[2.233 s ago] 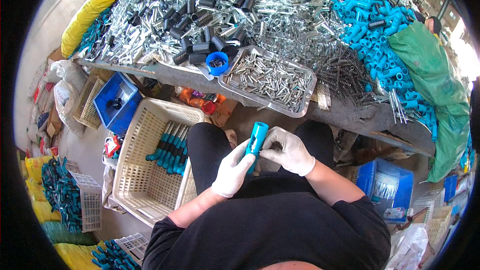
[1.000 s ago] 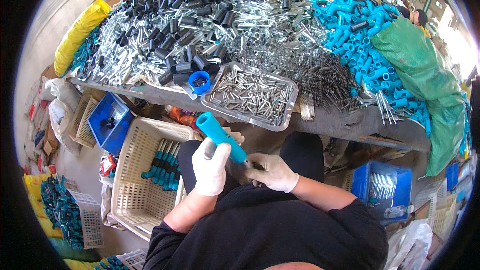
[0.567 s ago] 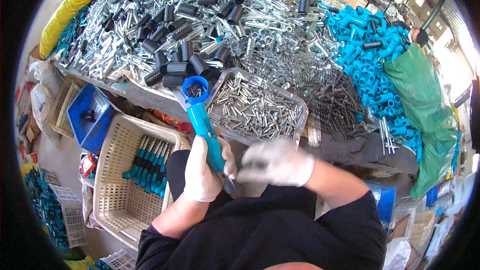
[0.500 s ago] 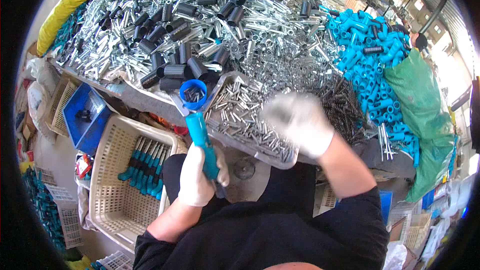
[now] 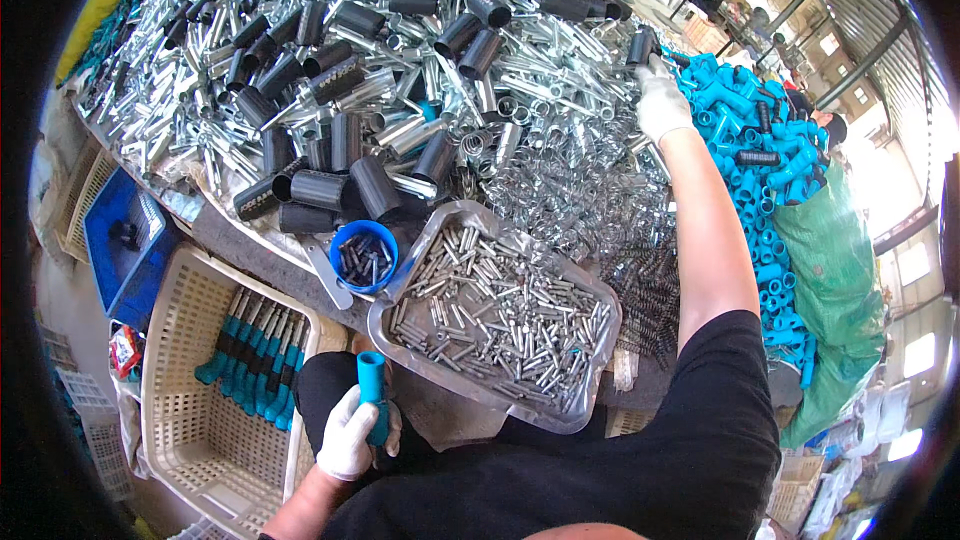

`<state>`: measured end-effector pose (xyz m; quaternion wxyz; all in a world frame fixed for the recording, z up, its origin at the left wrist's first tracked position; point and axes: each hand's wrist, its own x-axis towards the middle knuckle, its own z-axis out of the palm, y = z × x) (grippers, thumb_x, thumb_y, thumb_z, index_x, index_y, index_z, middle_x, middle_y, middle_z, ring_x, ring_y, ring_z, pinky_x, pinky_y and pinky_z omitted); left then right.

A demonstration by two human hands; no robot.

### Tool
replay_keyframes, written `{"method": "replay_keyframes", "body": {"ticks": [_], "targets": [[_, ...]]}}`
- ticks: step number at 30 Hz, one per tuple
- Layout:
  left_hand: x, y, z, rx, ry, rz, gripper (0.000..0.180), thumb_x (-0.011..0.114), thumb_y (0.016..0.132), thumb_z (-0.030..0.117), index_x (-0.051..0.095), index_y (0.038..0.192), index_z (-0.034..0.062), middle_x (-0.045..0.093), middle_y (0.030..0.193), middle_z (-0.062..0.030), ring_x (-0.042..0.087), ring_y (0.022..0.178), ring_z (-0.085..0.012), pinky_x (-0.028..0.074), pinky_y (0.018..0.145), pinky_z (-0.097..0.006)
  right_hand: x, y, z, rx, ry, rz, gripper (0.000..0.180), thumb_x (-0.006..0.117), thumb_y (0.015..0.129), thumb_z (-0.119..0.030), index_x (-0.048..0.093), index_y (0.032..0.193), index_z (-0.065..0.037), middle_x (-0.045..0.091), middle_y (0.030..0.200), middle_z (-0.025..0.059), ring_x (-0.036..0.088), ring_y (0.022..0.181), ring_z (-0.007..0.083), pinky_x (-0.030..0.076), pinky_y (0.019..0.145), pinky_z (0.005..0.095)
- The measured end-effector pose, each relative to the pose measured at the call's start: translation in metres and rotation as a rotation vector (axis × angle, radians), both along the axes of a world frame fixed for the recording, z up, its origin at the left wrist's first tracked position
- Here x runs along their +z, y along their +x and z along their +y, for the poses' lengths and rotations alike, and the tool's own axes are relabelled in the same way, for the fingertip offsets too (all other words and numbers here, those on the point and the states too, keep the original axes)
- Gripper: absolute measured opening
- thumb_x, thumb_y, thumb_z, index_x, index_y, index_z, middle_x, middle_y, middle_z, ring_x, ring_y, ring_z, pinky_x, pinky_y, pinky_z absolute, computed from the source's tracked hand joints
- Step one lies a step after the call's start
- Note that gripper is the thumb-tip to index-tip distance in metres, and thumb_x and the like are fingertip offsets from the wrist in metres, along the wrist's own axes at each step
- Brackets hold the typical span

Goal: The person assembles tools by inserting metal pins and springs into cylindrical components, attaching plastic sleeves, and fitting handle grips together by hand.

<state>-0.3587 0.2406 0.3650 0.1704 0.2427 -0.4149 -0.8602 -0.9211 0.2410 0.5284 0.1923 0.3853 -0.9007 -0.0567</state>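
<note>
Low in front of me, my left hand [image 5: 352,438] in a white glove is closed around a teal tubular handle [image 5: 371,378]. Its round open end points up. Stretched far forward, my gloved right hand [image 5: 662,105] has its fingertips on a black plastic tube [image 5: 642,46] at the heap's far right side; the fingers are partly hidden. Between the hands lies a clear tray [image 5: 605,380] of small metal pins [image 5: 500,310]. A blue cup [image 5: 338,233] with dark pins in it stands at the tray's left corner.
Metal tubes [image 5: 215,80] and several black tubes [image 5: 345,145] are heaped at the back. Springs [image 5: 640,290] lie right of the tray, then teal fittings [image 5: 770,175] and a green sack [image 5: 840,270]. At lower left, a cream crate [image 5: 175,340] holds several teal-handled tools [image 5: 250,360].
My right hand has gone from over the pin tray out to the black tube. My left hand has dropped lower and left with the teal handle, now more upright. The view has shifted.
</note>
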Motion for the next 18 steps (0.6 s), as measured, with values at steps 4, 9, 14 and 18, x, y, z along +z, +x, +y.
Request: {"method": "replay_keyframes", "body": {"ticks": [4,9,14,18], "targets": [[0.003,-0.010,-0.004,0.005,0.015,-0.016,0.051,0.052,0.094,0.040,0.041,0.123,-0.0012,0.058,0.077,-0.0123,0.053,0.051,-0.0170,0.045,0.048,-0.026,-0.007,-0.051,0.022,0.185,-0.165,0.189,0.053,0.045,0.083,-0.004,0.044,0.136,-0.004,0.039,0.145,0.0196,0.046,0.128,0.0333,0.040,0.105,0.0397],[-0.002,-0.003,-0.001,0.081,-0.015,0.008,0.045,0.052,0.095,0.039,0.044,0.115,-0.0006,0.057,0.077,-0.0116,0.053,0.050,-0.0165,0.044,0.045,-0.027,0.028,-0.024,0.052,0.164,-0.809,-0.280,0.038,0.059,0.083,-0.012,0.060,0.117,0.006,0.067,0.113,0.0173,0.064,0.105,0.0290,0.048,0.093,0.0335],[0.021,0.004,0.012,0.183,-0.064,-0.026,0.044,0.053,0.094,0.042,0.046,0.108,0.0009,0.056,0.077,-0.0110,0.052,0.048,-0.0163,0.043,0.042,-0.027,0.045,0.062,0.088,0.401,-1.231,-0.777,0.030,0.065,0.088,-0.012,0.061,0.111,0.007,0.068,0.098,0.0110,0.066,0.085,0.0169,0.055,0.074,0.0299],[0.034,0.013,0.027,0.171,-0.080,0.009,0.042,0.053,0.095,0.039,0.046,0.112,0.0016,0.055,0.078,-0.0103,0.051,0.050,-0.0160,0.043,0.043,-0.027,0.050,0.134,0.122,0.500,-1.204,-0.892,0.029,0.065,0.089,-0.017,0.064,0.112,0.002,0.068,0.096,0.0073,0.066,0.084,0.0146,0.054,0.074,0.0283]]}}
